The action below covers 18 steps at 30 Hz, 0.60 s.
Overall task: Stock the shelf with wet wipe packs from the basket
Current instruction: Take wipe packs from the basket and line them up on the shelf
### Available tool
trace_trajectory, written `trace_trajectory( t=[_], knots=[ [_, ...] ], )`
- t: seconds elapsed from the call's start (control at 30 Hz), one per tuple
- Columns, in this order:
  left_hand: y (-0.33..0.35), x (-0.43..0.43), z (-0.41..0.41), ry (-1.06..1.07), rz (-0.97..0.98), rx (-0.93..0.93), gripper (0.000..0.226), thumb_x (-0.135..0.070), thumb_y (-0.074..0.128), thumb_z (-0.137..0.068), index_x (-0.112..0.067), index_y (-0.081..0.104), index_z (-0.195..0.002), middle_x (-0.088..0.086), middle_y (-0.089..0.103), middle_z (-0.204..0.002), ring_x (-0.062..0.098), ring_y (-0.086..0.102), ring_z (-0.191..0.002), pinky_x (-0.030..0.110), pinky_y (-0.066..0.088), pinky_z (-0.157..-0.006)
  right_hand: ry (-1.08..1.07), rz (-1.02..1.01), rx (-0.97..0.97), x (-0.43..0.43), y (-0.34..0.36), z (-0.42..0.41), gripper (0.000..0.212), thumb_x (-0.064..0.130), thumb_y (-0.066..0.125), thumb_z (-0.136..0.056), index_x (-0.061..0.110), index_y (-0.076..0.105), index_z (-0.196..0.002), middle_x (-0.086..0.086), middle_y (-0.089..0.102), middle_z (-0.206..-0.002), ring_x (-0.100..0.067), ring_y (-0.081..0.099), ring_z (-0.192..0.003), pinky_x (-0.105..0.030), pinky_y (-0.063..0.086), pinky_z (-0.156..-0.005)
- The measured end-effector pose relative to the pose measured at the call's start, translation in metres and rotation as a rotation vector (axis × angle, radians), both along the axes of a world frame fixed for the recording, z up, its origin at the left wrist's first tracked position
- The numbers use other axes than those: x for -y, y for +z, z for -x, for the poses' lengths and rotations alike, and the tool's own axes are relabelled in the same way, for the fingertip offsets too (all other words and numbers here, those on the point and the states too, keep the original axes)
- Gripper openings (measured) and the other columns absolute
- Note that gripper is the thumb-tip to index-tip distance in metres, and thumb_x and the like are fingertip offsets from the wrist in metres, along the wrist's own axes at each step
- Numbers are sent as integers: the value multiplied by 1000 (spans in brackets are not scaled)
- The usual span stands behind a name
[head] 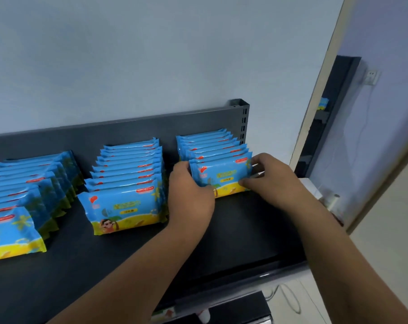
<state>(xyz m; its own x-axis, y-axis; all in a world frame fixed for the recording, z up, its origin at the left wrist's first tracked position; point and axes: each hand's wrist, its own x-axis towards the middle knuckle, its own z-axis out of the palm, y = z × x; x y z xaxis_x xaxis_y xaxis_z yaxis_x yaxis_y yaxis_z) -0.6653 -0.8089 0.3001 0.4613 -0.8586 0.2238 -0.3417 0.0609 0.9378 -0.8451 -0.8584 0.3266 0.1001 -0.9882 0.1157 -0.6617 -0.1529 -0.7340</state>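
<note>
Three rows of blue-and-yellow wet wipe packs stand upright on the dark grey shelf (233, 230). The right row's front pack (221, 177) is held at both ends. My left hand (191, 195) grips its left edge with curled fingers. My right hand (268, 176) pinches its right edge between thumb and fingers. The middle row (125, 183) and the left row (23, 195) stand untouched. No basket is in view.
A grey upright post (243, 120) marks the shelf's back right corner, against a pale wall. Bare shelf surface lies in front of the right row. A lower shelf edge (233, 307) shows below. To the right stands a dark cabinet (334, 118).
</note>
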Motion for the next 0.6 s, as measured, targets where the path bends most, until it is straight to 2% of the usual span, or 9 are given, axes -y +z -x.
trace_trajectory(
  t=[0.17,0.27,0.33,0.37,0.4,0.47,0.53,0.6],
  knots=[
    [4,1,1,28,29,18,58,-2,76,-77,-36,49,-115,-5,59,-120,10,62,-107,39,56,-96,55,-14,-14,-1,1,1,61,30,79,-84,25,51,-138,7,61,-126,-13,61,-106,-29,49,-86],
    [9,2,-2,34,4,65,69,-5,78,-80,-26,46,-138,-11,52,-126,6,55,-113,28,50,-96,68,-9,-28,-1,3,1,59,32,78,-85,24,51,-138,7,61,-126,-13,60,-107,-30,50,-86],
    [11,3,-6,21,-41,81,74,-5,78,-82,-22,41,-144,-20,46,-110,-3,49,-98,15,43,-84,77,-12,-50,0,3,-1,55,32,77,-86,24,51,-133,8,58,-117,-11,59,-101,-23,47,-75],
    [12,4,-8,-4,-73,92,73,-4,78,-82,-22,41,-142,-23,43,-99,-4,47,-87,10,39,-73,81,-15,-64,0,3,-2,52,31,77,-86,25,51,-130,9,56,-112,-10,57,-98,-20,44,-69],
    [12,4,-9,-33,-114,112,73,-2,79,-81,-22,40,-140,-23,39,-92,-5,45,-80,10,35,-64,84,-18,-80,1,3,-3,49,30,78,-85,25,51,-126,10,54,-108,-9,55,-94,-17,41,-66],
    [11,6,-12,-59,-189,156,70,-2,82,-77,-22,41,-130,-20,45,-91,1,53,-85,17,42,-64,85,-18,-104,3,3,-4,47,29,80,-83,26,49,-119,10,52,-105,-7,52,-90,-15,38,-63],
    [9,7,-12,-42,-235,185,63,-4,85,-74,-21,44,-118,-10,59,-105,16,63,-104,31,54,-77,75,-15,-101,4,3,-7,50,28,82,-82,24,50,-120,9,52,-105,-9,53,-92,-16,38,-63],
    [8,7,-11,-10,-214,226,59,-5,85,-75,-21,49,-118,-3,63,-116,20,63,-110,34,53,-82,64,-10,-73,6,3,-10,56,26,83,-80,22,48,-124,8,54,-107,-12,55,-95,-17,40,-63]
  ],
)
